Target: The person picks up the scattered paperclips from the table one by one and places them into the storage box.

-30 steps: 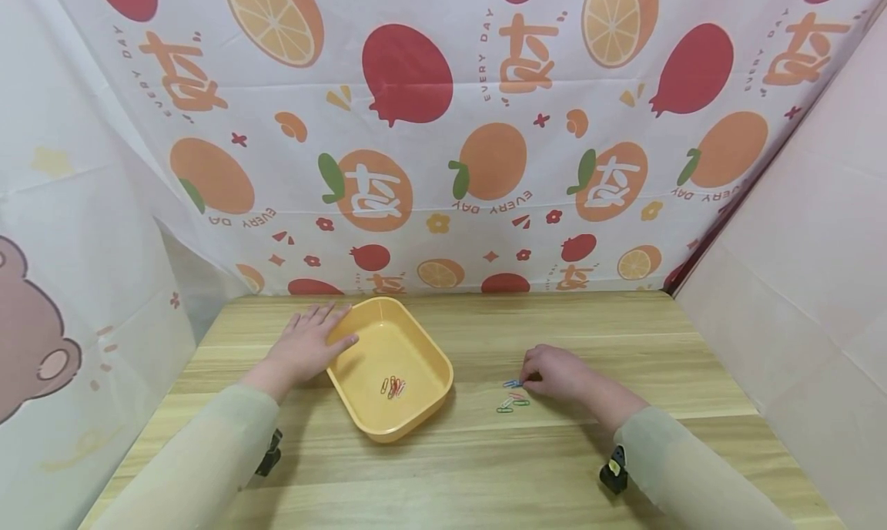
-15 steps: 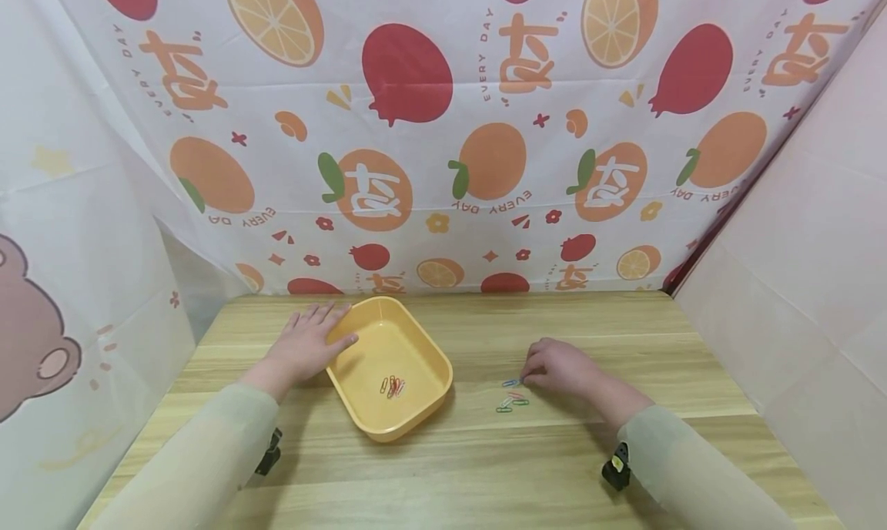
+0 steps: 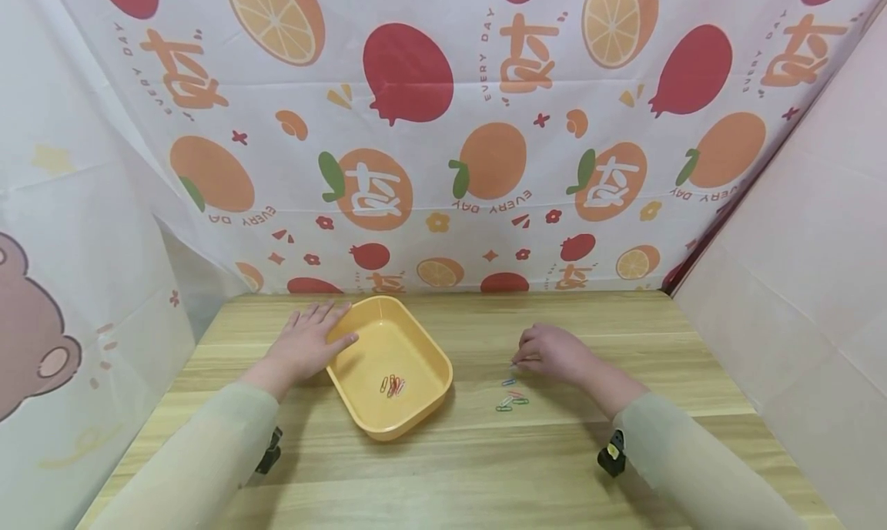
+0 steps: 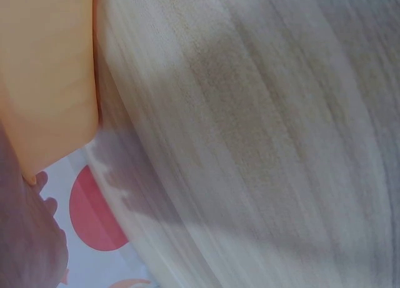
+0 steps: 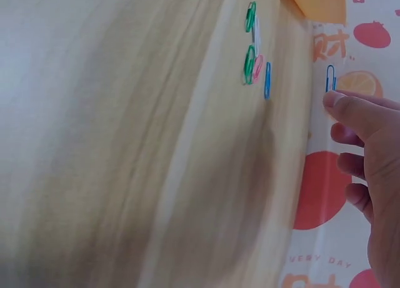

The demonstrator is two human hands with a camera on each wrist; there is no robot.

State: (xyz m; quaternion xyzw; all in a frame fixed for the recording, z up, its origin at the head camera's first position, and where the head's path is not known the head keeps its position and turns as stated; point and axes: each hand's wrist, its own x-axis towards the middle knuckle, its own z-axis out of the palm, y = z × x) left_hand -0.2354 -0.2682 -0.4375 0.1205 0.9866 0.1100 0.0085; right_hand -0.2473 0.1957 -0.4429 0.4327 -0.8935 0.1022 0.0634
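Note:
My right hand (image 3: 557, 355) is raised a little over the table, pinching a blue paper clip (image 5: 330, 77) between thumb and forefinger; the other fingers are loosely bent. Below it on the wood lie another blue paper clip (image 5: 268, 80), a pink one (image 5: 258, 68), a white one (image 5: 257, 35) and two green paper clips (image 5: 249, 66). A yellow tray (image 3: 384, 345) stands left of them, with several red and pinkish paper clips (image 3: 392, 386) on its floor. My left hand (image 3: 305, 345) rests on the tray's left rim, fingers spread and thumb over the inside.
The wooden table (image 3: 443, 484) reaches back to a fruit-printed cloth (image 3: 443, 168). Pale cloth walls close in the left and right sides. Each wrist carries a small black camera (image 3: 613, 454).
My right hand has picked up one blue paper clip from the table and moved up and slightly left with it. The left hand and the tray have stayed put.

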